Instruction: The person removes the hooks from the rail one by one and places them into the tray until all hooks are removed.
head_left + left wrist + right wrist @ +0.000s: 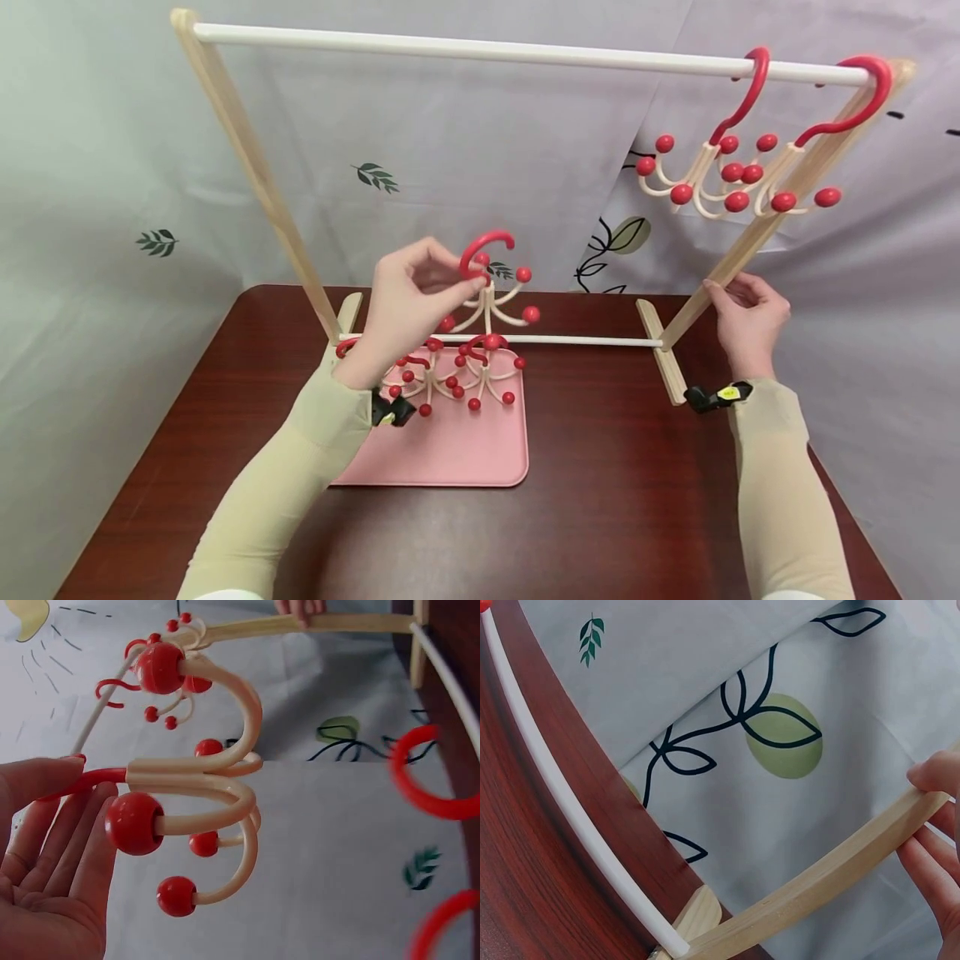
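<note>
My left hand [416,292] pinches the red hook of a multi-armed hanger [487,304] between thumb and fingers. In the left wrist view the hanger [172,774] shows cream curved arms tipped with red balls. It is upright in the head view, above the back of a pink tray [450,458]. My right hand [753,321] grips the right wooden post [750,242] of a rack, thumb on one side, fingers on the other. Two similar hangers [701,179] hang from the rack's white top bar [450,47] near its right end.
More such hangers [486,375] lie on the tray, partly hidden by my left hand and wrist. A white lower bar [585,340] joins the rack's posts behind the tray. The rack's right foot [663,358] rests on the dark red wooden table [600,500]. Patterned cloth hangs behind.
</note>
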The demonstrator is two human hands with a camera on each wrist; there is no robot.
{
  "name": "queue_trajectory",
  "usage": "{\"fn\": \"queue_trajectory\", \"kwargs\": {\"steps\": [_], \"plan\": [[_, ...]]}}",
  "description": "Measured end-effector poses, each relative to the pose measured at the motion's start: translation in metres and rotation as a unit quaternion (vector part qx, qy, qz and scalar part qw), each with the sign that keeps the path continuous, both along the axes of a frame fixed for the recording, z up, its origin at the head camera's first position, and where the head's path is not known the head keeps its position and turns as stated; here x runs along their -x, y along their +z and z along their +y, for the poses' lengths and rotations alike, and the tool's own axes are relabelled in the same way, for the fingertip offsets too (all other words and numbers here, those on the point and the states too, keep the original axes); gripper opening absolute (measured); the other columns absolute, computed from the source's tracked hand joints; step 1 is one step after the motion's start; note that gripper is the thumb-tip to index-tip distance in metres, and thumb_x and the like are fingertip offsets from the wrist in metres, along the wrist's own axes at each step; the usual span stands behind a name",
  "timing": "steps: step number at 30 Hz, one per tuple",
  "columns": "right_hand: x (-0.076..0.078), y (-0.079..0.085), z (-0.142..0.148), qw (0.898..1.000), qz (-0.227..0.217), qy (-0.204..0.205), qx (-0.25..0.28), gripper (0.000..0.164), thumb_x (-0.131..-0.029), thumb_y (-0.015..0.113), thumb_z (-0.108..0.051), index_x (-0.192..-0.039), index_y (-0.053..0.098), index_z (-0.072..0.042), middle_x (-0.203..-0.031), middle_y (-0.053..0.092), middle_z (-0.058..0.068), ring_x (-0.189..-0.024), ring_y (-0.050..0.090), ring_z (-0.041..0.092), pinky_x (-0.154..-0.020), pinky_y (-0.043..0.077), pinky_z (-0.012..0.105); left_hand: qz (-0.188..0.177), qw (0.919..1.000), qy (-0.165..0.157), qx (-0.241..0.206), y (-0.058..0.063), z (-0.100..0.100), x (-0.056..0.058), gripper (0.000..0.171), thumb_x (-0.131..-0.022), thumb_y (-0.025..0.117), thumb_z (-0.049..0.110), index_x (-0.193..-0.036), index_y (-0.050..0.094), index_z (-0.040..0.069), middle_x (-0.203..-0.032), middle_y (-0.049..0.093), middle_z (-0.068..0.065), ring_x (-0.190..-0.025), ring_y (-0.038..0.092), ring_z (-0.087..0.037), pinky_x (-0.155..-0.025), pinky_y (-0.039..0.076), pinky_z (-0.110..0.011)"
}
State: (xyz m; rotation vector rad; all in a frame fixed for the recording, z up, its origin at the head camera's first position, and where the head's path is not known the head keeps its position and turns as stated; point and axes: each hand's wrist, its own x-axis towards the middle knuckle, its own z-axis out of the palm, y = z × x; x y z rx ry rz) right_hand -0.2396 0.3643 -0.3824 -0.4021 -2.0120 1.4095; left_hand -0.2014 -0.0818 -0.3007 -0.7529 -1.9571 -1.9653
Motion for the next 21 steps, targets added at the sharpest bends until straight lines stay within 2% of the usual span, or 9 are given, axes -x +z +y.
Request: {"fn": "queue_trajectory", "kwargs": {"steps": [5, 9, 17, 21], "plan": [[0.001, -0.001, 0.0, 1.0, 0.009, 0.0, 0.0, 0.034, -0.084, 0.085, -0.019, -0.114, 0.076, -0.006, -0.089, 0.072, -0.012, -0.085, 0.069, 0.003, -0.076, 0.054, 0.013, -0.039, 0.9988, 0.008, 0.029, -0.026, -0.011, -0.014, 0.017, -0.085, 0.084, 0.006, -0.094, 0.07, 0.004, -0.096, 0.077, -0.007, -0.09, 0.075, -0.025, -0.077, 0.062, -0.037], [0.001, -0.001, 0.0, 1.0, 0.013, 0.002, 0.0, 0.034, -0.084, 0.086, -0.018, -0.114, 0.076, -0.006, -0.088, 0.071, -0.013, -0.084, 0.069, 0.002, -0.075, 0.054, 0.013, -0.061, 0.9975, 0.018, 0.03, -0.044, -0.019, -0.025, 0.017, -0.083, 0.085, 0.002, -0.093, 0.071, 0.004, -0.095, 0.077, -0.008, -0.09, 0.075, -0.025, -0.08, 0.061, -0.036], [0.0, 0.0, 0.0, 1.0, 0.002, 0.0, 0.006, 0.035, -0.084, 0.086, -0.02, -0.115, 0.076, -0.007, -0.09, 0.072, -0.011, -0.086, 0.068, 0.004, -0.076, 0.054, 0.013, -0.081, 0.9962, -0.016, 0.028, -0.072, -0.025, -0.042, 0.018, -0.082, 0.084, -0.002, -0.092, 0.069, 0.003, -0.095, 0.076, -0.01, -0.09, 0.075, -0.026, -0.077, 0.062, -0.037], [0.0, 0.0, -0.001, 1.0, -0.007, -0.004, 0.0, 0.036, -0.084, 0.086, -0.022, -0.115, 0.076, -0.008, -0.09, 0.071, -0.012, -0.087, 0.068, 0.004, -0.075, 0.053, 0.014, -0.093, 0.9942, -0.051, 0.018, -0.086, -0.025, -0.049, 0.02, -0.081, 0.082, -0.008, -0.09, 0.067, 0.001, -0.094, 0.075, -0.013, -0.088, 0.075, -0.027, -0.073, 0.062, -0.036]]}}
